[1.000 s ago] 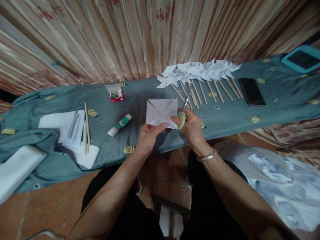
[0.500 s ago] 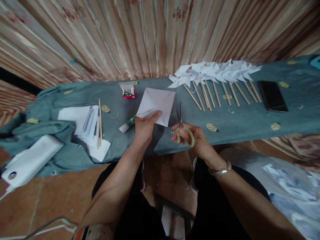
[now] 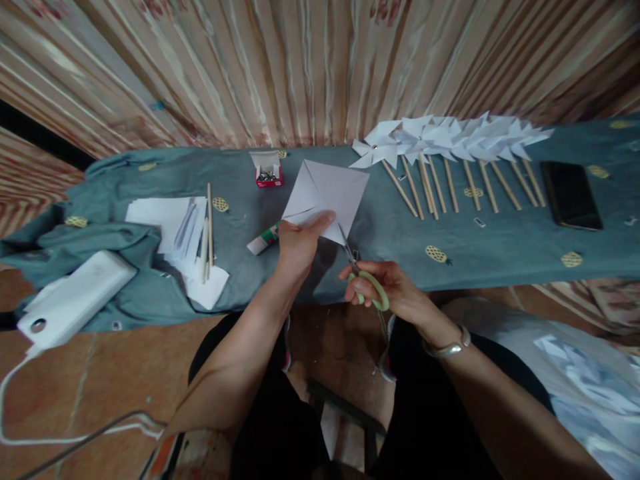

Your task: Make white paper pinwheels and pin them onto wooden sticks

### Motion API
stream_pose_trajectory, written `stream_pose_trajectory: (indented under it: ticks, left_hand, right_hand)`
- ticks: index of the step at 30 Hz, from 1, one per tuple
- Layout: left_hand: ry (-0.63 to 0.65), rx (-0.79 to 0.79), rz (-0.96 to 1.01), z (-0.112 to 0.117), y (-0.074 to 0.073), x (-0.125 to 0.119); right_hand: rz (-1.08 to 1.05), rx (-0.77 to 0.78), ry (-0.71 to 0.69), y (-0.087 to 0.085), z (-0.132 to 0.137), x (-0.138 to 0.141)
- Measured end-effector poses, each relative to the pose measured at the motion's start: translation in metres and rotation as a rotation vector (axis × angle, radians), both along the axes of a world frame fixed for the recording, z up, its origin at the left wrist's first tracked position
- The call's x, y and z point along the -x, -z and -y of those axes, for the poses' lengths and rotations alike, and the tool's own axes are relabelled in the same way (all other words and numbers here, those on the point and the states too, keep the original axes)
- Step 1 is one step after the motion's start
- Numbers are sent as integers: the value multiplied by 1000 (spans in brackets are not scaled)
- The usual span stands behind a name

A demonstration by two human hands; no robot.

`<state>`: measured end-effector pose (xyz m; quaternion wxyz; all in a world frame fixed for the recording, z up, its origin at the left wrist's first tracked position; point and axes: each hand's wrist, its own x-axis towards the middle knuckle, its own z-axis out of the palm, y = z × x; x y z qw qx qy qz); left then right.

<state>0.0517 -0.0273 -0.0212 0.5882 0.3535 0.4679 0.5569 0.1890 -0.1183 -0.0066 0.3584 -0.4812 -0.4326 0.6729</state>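
Note:
My left hand [image 3: 303, 243] pinches a square sheet of white paper [image 3: 334, 190] near its lower left edge, thumb on top. Diagonal lines run in from the sheet's corners; the one on the left looks like a cut slit. In my right hand [image 3: 380, 283] are scissors [image 3: 371, 288] with pale green handles, fingers through the loops. Their blades meet the sheet's lower right corner; whether they are parted there is hard to make out. A glue tube [image 3: 264, 239] with a green and white label lies beside my left hand, partly hidden by the paper.
A red box of metal pins [image 3: 269, 175] stands behind the glue. Paper pinwheels on wooden sticks [image 3: 450, 141] lie at the back right, near a black phone [image 3: 571, 195]. Paper sheets [image 3: 170, 227], loose sticks [image 3: 209, 223] and a white power bank [image 3: 77, 300] are at left.
The scissors have turned left and their tips have come from beside the paper to its lower right corner. The whole view has shifted slightly.

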Motion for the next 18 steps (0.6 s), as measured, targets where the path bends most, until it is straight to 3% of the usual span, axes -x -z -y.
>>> stream_pose_trajectory:
  ticks: [18]
  left_hand:
    - [9,-106,-78,-1,7,-3]
  right_hand:
    - [19,-35,-21,4,-1,-3]
